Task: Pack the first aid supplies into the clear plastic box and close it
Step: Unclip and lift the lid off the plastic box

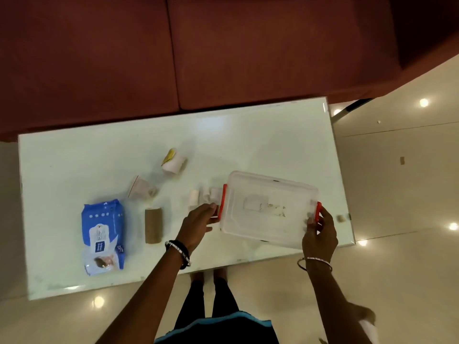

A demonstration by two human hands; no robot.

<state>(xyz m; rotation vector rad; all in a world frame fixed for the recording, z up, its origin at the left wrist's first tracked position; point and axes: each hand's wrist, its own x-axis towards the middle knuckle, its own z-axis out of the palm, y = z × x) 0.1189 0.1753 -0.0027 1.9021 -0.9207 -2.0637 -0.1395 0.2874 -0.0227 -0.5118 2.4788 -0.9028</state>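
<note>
A clear plastic box [269, 209] with its lid on and a red latch at each end sits on the right part of the white glass table [248, 135]. My left hand [197, 225] grips the box's left latch end. My right hand [319, 233] grips the right latch end. Left of the box lie small white bandage rolls [205, 194], a brown bandage roll [153, 225], a blue wipes pack [103, 235], a clear packet [140, 188] and a white roll with a yellow label [173, 161].
A dark red sofa [173, 50] runs along the table's far edge. The shiny tiled floor [397, 182] lies to the right and in front. A small tan piece [341, 218] sits near the table's right edge. My legs stand at the near edge.
</note>
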